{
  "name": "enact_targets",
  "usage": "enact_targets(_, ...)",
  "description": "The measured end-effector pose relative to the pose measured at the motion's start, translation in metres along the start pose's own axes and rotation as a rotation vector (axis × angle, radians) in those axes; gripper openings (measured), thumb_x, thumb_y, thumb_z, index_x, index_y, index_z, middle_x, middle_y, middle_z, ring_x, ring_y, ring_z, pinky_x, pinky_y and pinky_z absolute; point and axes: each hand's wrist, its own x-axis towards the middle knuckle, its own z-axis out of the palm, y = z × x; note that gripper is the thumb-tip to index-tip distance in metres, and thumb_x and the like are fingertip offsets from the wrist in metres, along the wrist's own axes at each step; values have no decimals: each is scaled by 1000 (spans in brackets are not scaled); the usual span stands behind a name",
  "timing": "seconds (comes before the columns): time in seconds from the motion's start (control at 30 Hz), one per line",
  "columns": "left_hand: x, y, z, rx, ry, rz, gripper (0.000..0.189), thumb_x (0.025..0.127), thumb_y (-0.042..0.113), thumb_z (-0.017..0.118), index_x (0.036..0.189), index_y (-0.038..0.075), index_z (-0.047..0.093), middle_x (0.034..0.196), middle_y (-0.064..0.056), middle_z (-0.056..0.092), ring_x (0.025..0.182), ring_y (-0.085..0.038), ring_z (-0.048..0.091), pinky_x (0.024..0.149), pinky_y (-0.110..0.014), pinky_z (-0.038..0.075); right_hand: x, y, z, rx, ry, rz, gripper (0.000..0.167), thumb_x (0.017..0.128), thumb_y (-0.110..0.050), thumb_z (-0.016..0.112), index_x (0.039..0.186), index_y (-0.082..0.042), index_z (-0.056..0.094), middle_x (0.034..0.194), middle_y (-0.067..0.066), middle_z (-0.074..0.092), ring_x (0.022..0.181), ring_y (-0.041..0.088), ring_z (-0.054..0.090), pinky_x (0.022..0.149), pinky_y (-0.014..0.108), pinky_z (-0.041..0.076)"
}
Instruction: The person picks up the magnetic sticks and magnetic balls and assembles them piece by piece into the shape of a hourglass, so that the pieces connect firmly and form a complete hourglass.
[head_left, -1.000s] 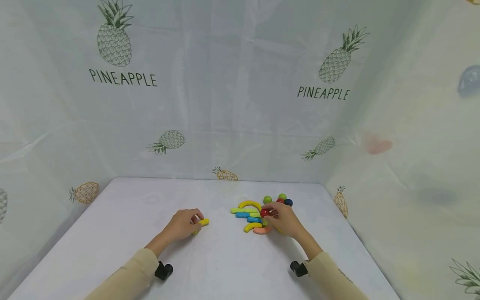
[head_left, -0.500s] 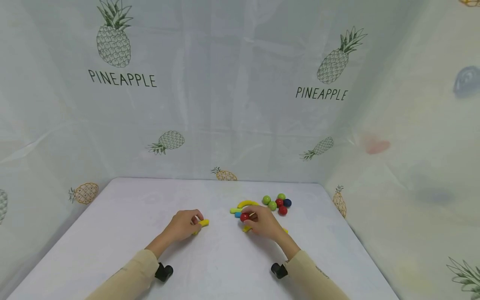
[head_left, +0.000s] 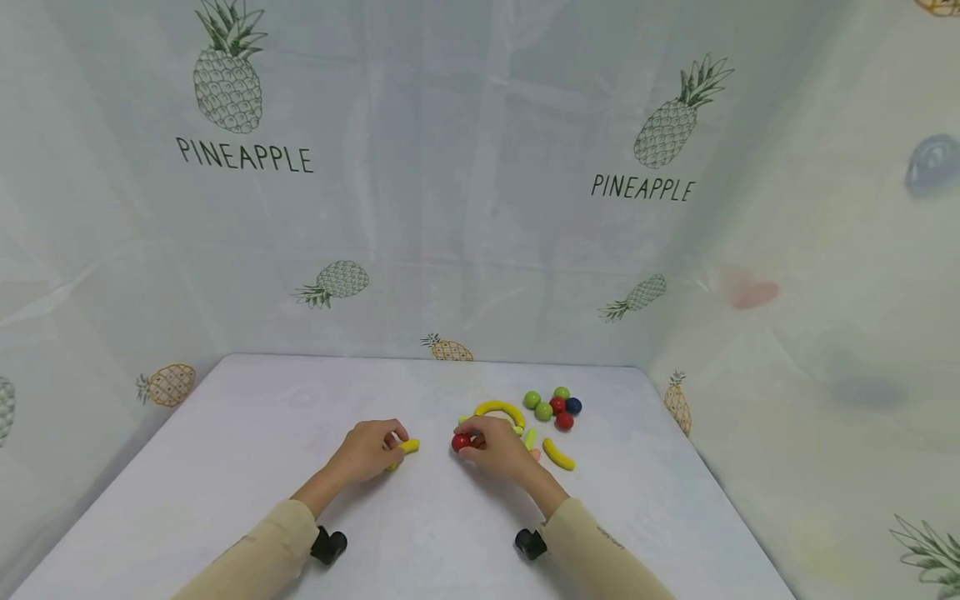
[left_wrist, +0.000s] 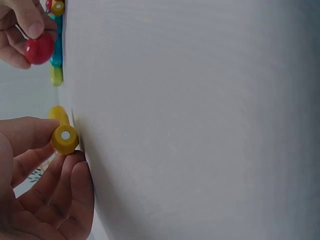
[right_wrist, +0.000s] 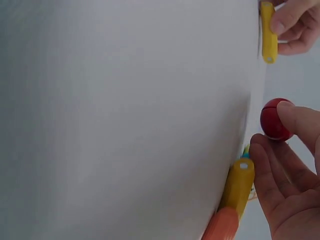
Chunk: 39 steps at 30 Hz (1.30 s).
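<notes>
On the left of the table my left hand (head_left: 366,451) pinches a curved yellow stick (head_left: 409,446) between thumb and fingers. The left wrist view shows the end of this yellow stick (left_wrist: 58,143) with a pale round dot in it. My right hand (head_left: 495,447) holds a glossy red ball (head_left: 461,442) by thumb and fingertips, a short way right of the yellow stick. In the right wrist view the red ball (right_wrist: 272,121) hangs just above the tabletop. Beneath and behind the right hand lie several coloured sticks, partly hidden by it.
Past the right hand are a curved yellow stick (head_left: 501,406), a light green stick (head_left: 530,438) and another yellow stick (head_left: 558,455). Farther back right, green balls (head_left: 543,412), red balls (head_left: 565,421) and a dark blue ball (head_left: 573,406) sit grouped on the white table (head_left: 285,400).
My right hand has carried the red ball leftward from the ball group, across the coloured sticks, toward the left hand. The left hand has stayed in place with its yellow stick.
</notes>
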Motion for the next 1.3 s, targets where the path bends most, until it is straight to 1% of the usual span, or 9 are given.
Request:
enact_targets(0.07,0,0,0,1,3,-3,15,92,11,79,106,16,75,87,5,64,76,-14,57,64,-29,49,3,-3,4,17,-14,-9,29,96,-10,79,125,-7,75,114,4,75,93,12,67,85,27,59)
enact_targets(0.17,1,0,2,-2,6,0,16,92,11,80,106,17,75,87,4,64,77,-14,56,65,-30,50,7,-8,10,39,-32,3,29,97,-10,78,125,-7,74,113,4,75,92,12,67,85,26,59)
enact_targets(0.33,2,1,4,-8,3,7,16,91,12,80,105,17,75,87,4,64,78,-15,56,66,-32,50,11,-11,16,39,-38,47,28,98,-12,77,126,-11,74,114,2,74,92,11,65,85,25,58)
enact_targets(0.67,2,4,4,-21,8,11,16,92,11,80,106,17,75,85,4,65,75,-14,56,65,-31,49,23,-13,23,30,-45,84,26,98,-15,78,124,-16,74,112,0,74,93,10,66,86,26,57)
enact_targets(0.97,2,6,5,-8,14,14,16,92,11,80,107,16,76,85,4,66,76,-14,57,66,-31,49,28,-16,30,38,-47,87,25,98,-15,79,122,-17,74,112,-2,74,91,9,65,86,25,57)
enact_targets(1.13,2,7,6,-9,16,10,16,91,11,80,106,15,76,84,4,66,76,-15,57,67,-31,50,29,-16,31,42,-56,101,25,98,-16,79,123,-19,74,113,-3,73,92,8,64,85,23,57)
enact_targets(1.3,3,9,6,-19,10,4,16,92,11,81,107,15,76,85,3,67,75,-14,58,66,-31,51,30,-17,31,46,-61,95,25,98,-16,79,122,-18,74,111,-3,73,92,9,64,85,24,57)
